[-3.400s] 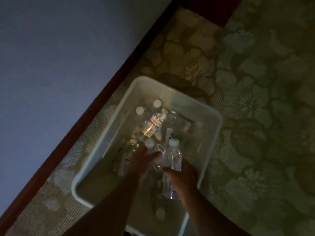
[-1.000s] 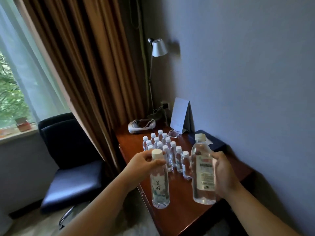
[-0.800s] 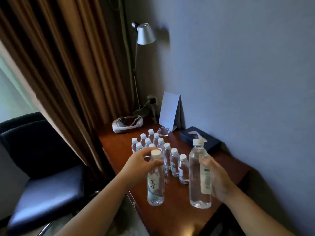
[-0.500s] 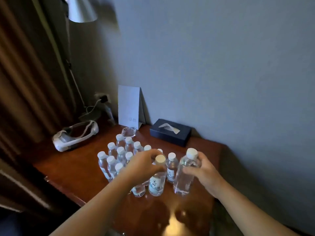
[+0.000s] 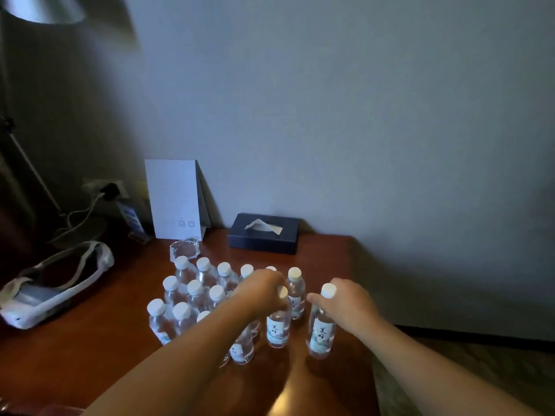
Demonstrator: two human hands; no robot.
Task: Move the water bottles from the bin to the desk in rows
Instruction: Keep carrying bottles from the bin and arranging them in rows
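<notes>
The wooden desk [image 5: 90, 355] fills the lower frame, carrying a block of upright water bottles [image 5: 195, 295] in rows near its middle, with a dark tissue box [image 5: 264, 238] and a white folded card [image 5: 175, 199] behind them at the wall. Both forearms reach in from the bottom edge. The left hand [image 5: 261, 291] curls its fingers round the neck of a bottle [image 5: 277, 328] standing at the block's right end; its arm hides several bottles in the front rows. The right hand [image 5: 345, 304] pinches the neck of another bottle [image 5: 321, 334] just beside it, its base on the desk
</notes>
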